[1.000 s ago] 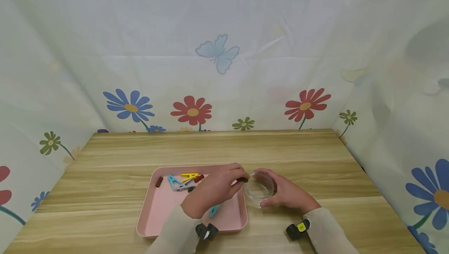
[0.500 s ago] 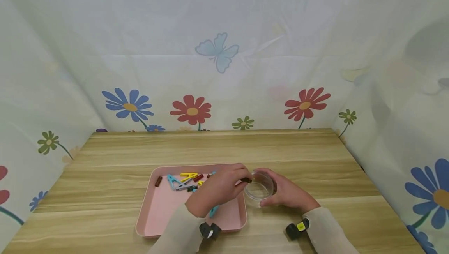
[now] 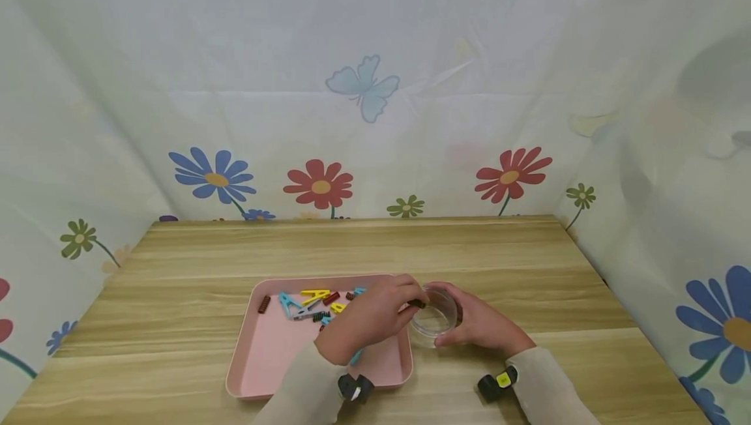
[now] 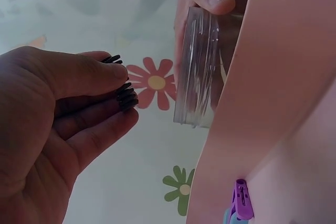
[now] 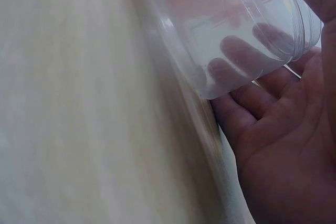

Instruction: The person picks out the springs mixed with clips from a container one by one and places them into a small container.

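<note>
I have the thumb and fingers of the left hand (image 3: 381, 307) clamped together on a dark spring (image 4: 127, 98), its middle hidden by the thumb; the spring is in the air near the mouth of a clear jar (image 4: 195, 72), apart from it in the left wrist view; the right hand (image 3: 481, 322) grips the jar, fingers curled round one side and thumb at the other; the jar is just beside the right edge of a pink tray (image 3: 281, 360), though I cannot tell whether its base rests on the wooden table (image 3: 499, 255); as I judge it, this spring is partway, out of the tray and held up at the jar but not let go; I make out no spring inside the jar, so little looks done; left in the tray, I count a brown spring (image 3: 265, 304) near the left wall, a red-brown spring (image 3: 331, 298) and a dark green spring (image 3: 321, 315) among the clips, with a blue clip (image 3: 286, 303), a yellow clip (image 3: 317, 294) and a grey clip (image 3: 308, 311) close together; my left forearm hides part of the tray, so more may lie there.
</note>
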`<state>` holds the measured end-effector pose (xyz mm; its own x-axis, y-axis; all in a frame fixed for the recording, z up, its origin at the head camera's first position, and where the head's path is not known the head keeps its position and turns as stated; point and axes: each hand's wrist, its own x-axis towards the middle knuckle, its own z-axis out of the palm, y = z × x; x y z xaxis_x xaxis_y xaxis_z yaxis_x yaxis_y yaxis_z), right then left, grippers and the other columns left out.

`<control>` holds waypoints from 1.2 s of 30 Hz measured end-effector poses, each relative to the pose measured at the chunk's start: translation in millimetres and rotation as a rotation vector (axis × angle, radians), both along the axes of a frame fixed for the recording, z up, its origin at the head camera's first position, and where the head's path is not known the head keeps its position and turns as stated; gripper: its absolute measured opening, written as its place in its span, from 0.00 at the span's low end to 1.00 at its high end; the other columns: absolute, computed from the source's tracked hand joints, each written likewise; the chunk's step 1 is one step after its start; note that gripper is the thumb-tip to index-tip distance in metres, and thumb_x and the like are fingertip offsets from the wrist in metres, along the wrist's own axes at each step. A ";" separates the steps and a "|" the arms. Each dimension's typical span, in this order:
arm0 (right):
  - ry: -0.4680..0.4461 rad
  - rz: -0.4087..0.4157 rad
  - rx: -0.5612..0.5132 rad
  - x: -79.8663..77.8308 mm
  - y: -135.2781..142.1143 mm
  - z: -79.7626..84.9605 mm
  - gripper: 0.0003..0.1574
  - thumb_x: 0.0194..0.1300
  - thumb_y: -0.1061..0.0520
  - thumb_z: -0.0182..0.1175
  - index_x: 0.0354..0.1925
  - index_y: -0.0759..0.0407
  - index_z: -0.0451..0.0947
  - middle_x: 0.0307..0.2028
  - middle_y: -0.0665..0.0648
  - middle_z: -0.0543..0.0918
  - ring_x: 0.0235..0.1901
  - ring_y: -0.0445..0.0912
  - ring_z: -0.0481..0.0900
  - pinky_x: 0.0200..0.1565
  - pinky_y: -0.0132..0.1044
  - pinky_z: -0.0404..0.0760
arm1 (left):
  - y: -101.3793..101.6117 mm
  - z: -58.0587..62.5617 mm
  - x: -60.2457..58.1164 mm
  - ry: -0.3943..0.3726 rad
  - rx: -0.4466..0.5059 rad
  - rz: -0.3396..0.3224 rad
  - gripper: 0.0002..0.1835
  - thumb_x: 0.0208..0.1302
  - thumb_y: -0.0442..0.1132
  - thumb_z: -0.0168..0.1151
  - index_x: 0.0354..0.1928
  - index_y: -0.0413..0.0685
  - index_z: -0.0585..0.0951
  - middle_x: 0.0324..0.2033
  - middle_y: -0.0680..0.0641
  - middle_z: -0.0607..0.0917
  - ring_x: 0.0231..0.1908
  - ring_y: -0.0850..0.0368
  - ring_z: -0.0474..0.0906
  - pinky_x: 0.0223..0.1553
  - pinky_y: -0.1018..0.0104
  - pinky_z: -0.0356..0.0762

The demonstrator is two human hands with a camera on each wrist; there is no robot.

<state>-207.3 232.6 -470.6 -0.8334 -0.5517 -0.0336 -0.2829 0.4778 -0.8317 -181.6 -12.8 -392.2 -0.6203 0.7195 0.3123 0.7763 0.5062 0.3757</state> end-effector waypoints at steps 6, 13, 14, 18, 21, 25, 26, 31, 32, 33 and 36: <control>-0.002 0.004 0.004 0.3 -0.6 -0.3 0.57 0.45 0.46 0.78 0.69 0.38 0.59 0.65 0.41 0.69 0.67 0.44 0.66 0.65 0.32 0.63 | 2.5 -1.8 1.1 -0.007 -0.004 -0.011 0.08 0.67 0.36 0.60 0.45 0.48 0.84 0.42 0.51 0.83 0.42 0.60 0.81 0.45 0.74 0.79; 0.011 0.000 -0.002 0.2 0.1 -0.5 0.57 0.44 0.45 0.78 0.68 0.37 0.60 0.65 0.41 0.70 0.67 0.45 0.67 0.65 0.32 0.64 | 7.0 -2.7 2.6 -0.030 -0.009 -0.020 0.08 0.67 0.36 0.60 0.45 0.49 0.84 0.42 0.52 0.83 0.41 0.62 0.80 0.43 0.77 0.77; 0.012 0.000 -0.003 0.2 0.1 -0.5 0.57 0.44 0.45 0.78 0.68 0.37 0.60 0.65 0.41 0.70 0.66 0.45 0.67 0.65 0.33 0.64 | 7.4 -2.6 2.8 -0.028 -0.014 -0.019 0.08 0.68 0.37 0.59 0.45 0.49 0.84 0.42 0.52 0.83 0.41 0.62 0.80 0.43 0.77 0.77; 0.014 0.000 -0.001 0.3 0.0 0.3 0.57 0.44 0.45 0.78 0.68 0.36 0.59 0.65 0.40 0.69 0.67 0.44 0.67 0.65 0.32 0.64 | 8.2 -3.0 3.3 -0.019 -0.034 -0.019 0.08 0.68 0.37 0.59 0.45 0.49 0.84 0.42 0.52 0.83 0.41 0.63 0.79 0.43 0.78 0.76; 0.021 -0.002 0.007 0.2 0.0 0.8 0.57 0.44 0.45 0.78 0.68 0.35 0.59 0.65 0.40 0.69 0.67 0.43 0.66 0.66 0.33 0.64 | 8.5 -4.6 2.9 -0.015 -0.044 -0.017 0.08 0.68 0.37 0.59 0.45 0.49 0.84 0.42 0.52 0.83 0.41 0.63 0.79 0.44 0.78 0.76; 0.026 0.000 0.001 -0.2 0.1 0.6 0.57 0.44 0.45 0.78 0.68 0.36 0.59 0.65 0.41 0.69 0.67 0.43 0.66 0.66 0.31 0.63 | 8.9 -7.0 3.0 -0.009 -0.050 -0.013 0.07 0.68 0.37 0.60 0.44 0.50 0.84 0.42 0.53 0.83 0.41 0.64 0.78 0.44 0.78 0.76; 0.024 0.002 -0.004 -0.2 0.2 0.5 0.57 0.44 0.45 0.78 0.68 0.36 0.59 0.66 0.41 0.69 0.67 0.43 0.66 0.65 0.30 0.63 | 9.2 -7.5 3.1 -0.010 -0.052 -0.012 0.07 0.68 0.37 0.60 0.44 0.50 0.84 0.41 0.53 0.82 0.41 0.64 0.78 0.43 0.79 0.76; 0.015 0.003 -0.018 0.2 0.3 -0.4 0.57 0.44 0.46 0.78 0.68 0.37 0.60 0.65 0.42 0.70 0.67 0.44 0.67 0.65 0.28 0.63 | 11.3 -8.6 5.1 -0.022 -0.081 0.005 0.07 0.68 0.37 0.59 0.44 0.50 0.84 0.41 0.54 0.82 0.39 0.65 0.77 0.43 0.79 0.76; 0.013 0.001 -0.016 0.4 0.3 -0.6 0.56 0.44 0.46 0.78 0.68 0.37 0.60 0.65 0.42 0.70 0.66 0.44 0.67 0.64 0.28 0.63 | 12.0 -8.9 5.6 -0.027 -0.090 0.009 0.07 0.68 0.37 0.60 0.44 0.51 0.84 0.41 0.54 0.81 0.39 0.66 0.76 0.44 0.79 0.76; 0.011 0.000 -0.018 0.5 0.3 -0.8 0.57 0.44 0.46 0.78 0.68 0.37 0.60 0.65 0.42 0.70 0.66 0.44 0.67 0.64 0.28 0.63 | 12.5 -9.1 6.2 -0.029 -0.099 0.013 0.07 0.68 0.38 0.60 0.44 0.51 0.84 0.42 0.55 0.82 0.39 0.66 0.76 0.44 0.78 0.76; 0.001 -0.003 -0.020 1.0 -0.1 -0.8 0.57 0.44 0.47 0.78 0.68 0.37 0.60 0.65 0.43 0.70 0.66 0.45 0.67 0.64 0.29 0.64 | 14.0 -10.8 7.2 -0.030 -0.117 0.018 0.07 0.67 0.38 0.60 0.44 0.52 0.84 0.42 0.55 0.82 0.40 0.67 0.76 0.45 0.77 0.77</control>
<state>-206.3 232.6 -471.4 -0.8349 -0.5499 -0.0216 -0.2826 0.4621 -0.8406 -174.4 1.2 -403.0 -0.6409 0.7390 0.2077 0.7563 0.5615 0.3359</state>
